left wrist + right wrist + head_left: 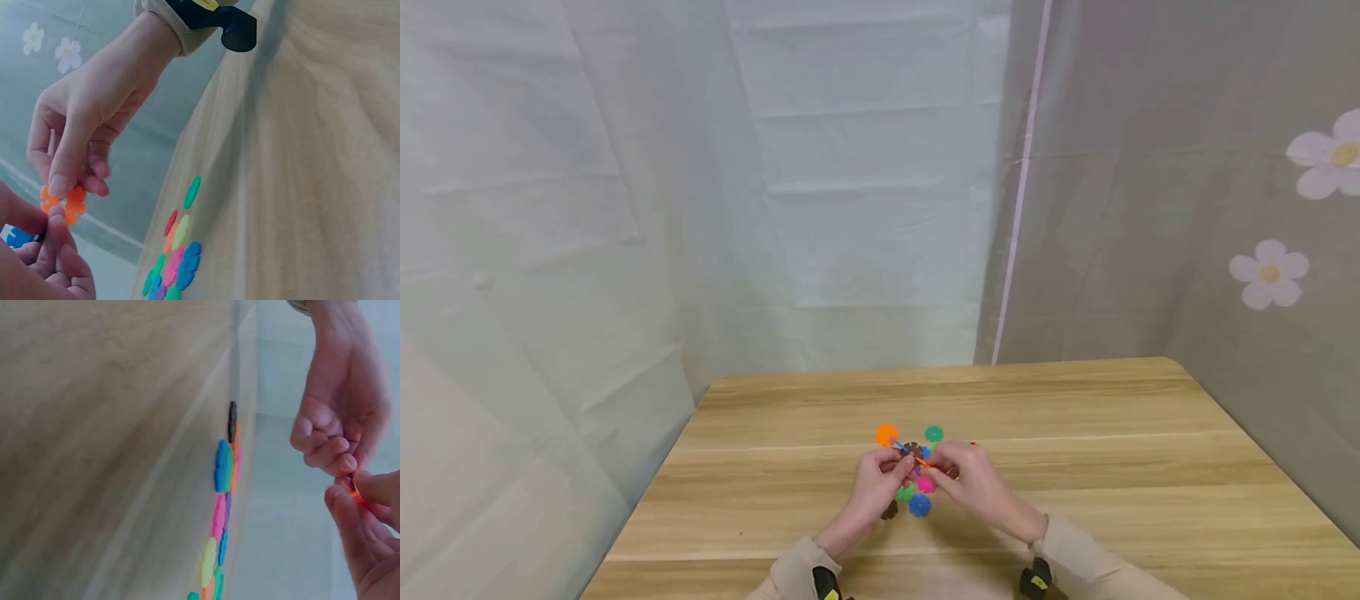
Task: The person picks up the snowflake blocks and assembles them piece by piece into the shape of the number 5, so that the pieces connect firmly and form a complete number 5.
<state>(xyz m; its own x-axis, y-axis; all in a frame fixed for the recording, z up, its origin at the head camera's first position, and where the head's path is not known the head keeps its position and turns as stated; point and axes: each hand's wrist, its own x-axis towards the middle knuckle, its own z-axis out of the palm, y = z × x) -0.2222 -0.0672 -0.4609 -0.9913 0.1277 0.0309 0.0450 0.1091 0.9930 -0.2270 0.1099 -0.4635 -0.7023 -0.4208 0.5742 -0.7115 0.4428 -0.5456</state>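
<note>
Both hands meet above the table, fingertips close together over a cluster of flower-shaped plastic snowflake discs. My left hand [875,483] pinches a blue snowflake disc [19,237], with a dark sliver of another piece [351,481] at its fingertips. Between thumb and fingers, my right hand [973,479] pinches an orange snowflake disc [76,201], seen edge-on in the head view. The orange disc's edge touches the left fingertips. Fingers hide much of where the held pieces meet.
Under the hands lie loose discs on the wooden table [1075,417]: an orange one [887,434], a green one [934,433], a pink one [927,484], a blue one [920,505] and several more. Pale cloth curtains [865,208] hang behind and beside the table.
</note>
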